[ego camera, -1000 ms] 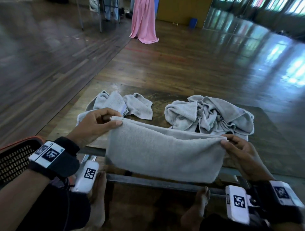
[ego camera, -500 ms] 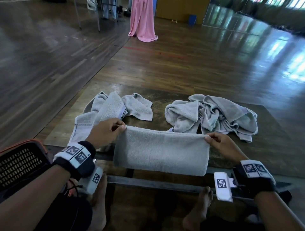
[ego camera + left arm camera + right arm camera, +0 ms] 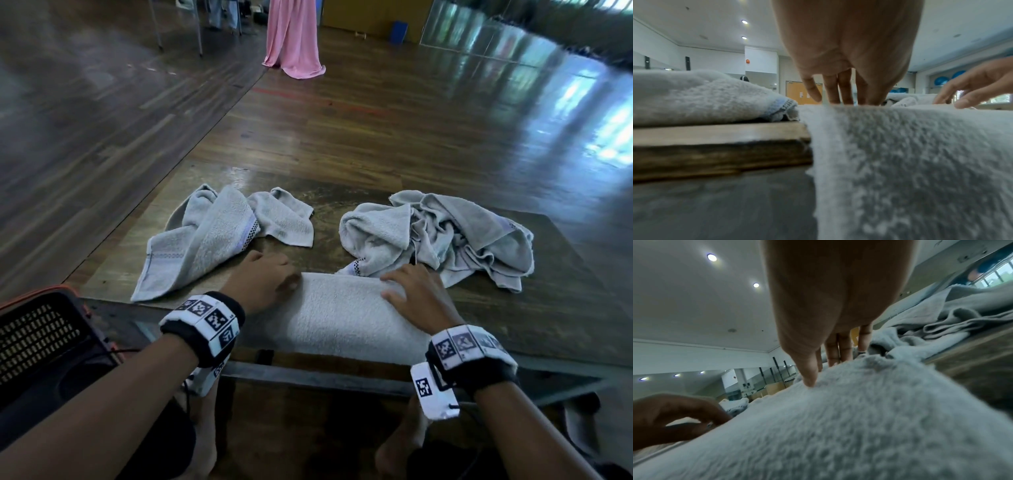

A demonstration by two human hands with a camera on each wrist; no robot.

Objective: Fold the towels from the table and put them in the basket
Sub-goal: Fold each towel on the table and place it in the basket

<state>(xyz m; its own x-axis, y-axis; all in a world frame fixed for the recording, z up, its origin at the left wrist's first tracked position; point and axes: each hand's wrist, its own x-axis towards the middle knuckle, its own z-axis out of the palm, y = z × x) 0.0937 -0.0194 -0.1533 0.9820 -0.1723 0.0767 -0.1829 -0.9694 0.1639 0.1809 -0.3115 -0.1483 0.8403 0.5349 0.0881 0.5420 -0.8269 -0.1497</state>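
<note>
Both the left hand (image 3: 263,279) and right hand (image 3: 416,293) press flat, fingers straight, on the folded grey terry towel (image 3: 337,313), whose near part the left wrist view alone shows draping over the wooden table's edge (image 3: 719,151).

Left hand (image 3: 262,279) palm down, fingers (image 3: 835,91) extended, right hand (image 3: 416,294) alongside, fingers (image 3: 809,369) spread flat, forearms reaching forward

- The black perforated plastic basket (image 3: 37,346) with an orange rim is cut off by the left edge.
- The left hand's (image 3: 260,281) fingertips are hidden behind its knuckles.
</note>
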